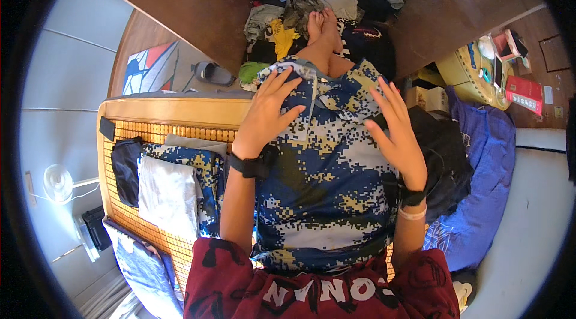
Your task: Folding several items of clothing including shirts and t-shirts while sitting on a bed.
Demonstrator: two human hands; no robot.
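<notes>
A blue, white and tan digital-camouflage shirt (pixel 324 181) lies spread over my lap, its collar end toward my bare feet. On its far left part rests my left hand (pixel 267 115), fingers stretched out and thumb apart, by a grey-white folded edge of the cloth. My right hand (pixel 398 133) lies flat near the shirt's far right edge, its fingers also spread. Neither hand grips the cloth. Both wrists wear black bands, and the right one has a pale band below.
To the left, folded clothes, including a white garment (pixel 171 193), lie on a woven mat (pixel 117 196). Piled clothes (pixel 273 25) fill a brown cabinet ahead. At right are black cloth (pixel 441 157), a blue-purple cover (pixel 480 181) and a yellow stool (pixel 459 70). A slipper (pixel 213 73) sits on the floor.
</notes>
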